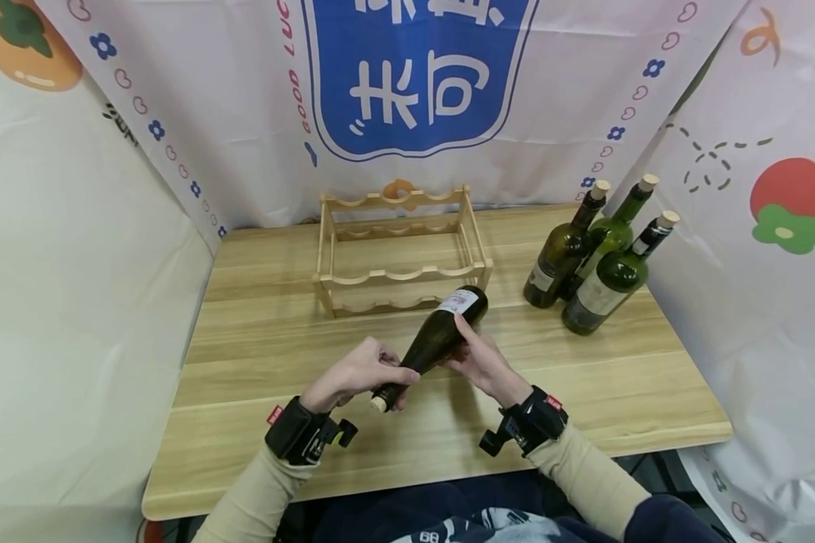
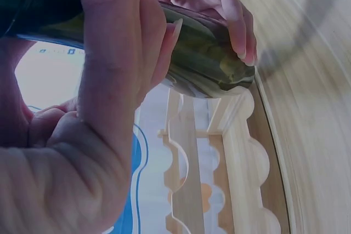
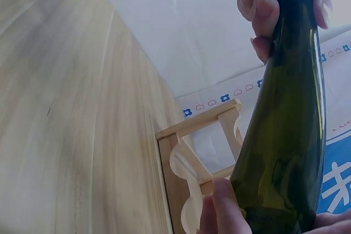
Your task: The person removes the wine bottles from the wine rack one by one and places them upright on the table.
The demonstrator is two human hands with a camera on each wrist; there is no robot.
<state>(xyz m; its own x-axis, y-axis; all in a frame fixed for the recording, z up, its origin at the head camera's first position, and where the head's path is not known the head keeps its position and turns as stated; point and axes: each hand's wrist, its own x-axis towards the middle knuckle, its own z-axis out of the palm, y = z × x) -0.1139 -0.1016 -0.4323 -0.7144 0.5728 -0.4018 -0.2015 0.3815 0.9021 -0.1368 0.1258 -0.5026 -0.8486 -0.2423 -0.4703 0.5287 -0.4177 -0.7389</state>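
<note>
Between my two hands a dark green wine bottle (image 1: 437,337) is held tilted above the table, its corked neck toward me and its base pointing away to the right. My left hand (image 1: 365,371) grips the neck just behind the cork (image 1: 379,404). Around the body, near the white label, my right hand (image 1: 481,363) holds the bottle with the thumb on top. In the right wrist view the bottle (image 3: 290,113) spans from the left fingers (image 3: 263,4) down to the right fingers (image 3: 222,206). Just beyond the bottle's base stands a wooden wine rack (image 1: 401,277).
Three corked green bottles stand together at the table's right back: one (image 1: 557,260) on the left, one (image 1: 607,240) behind, one (image 1: 607,290) in front. Printed cloth (image 1: 258,113) hangs behind and beside the wooden table (image 1: 258,339). The rack has scalloped rails in two tiers.
</note>
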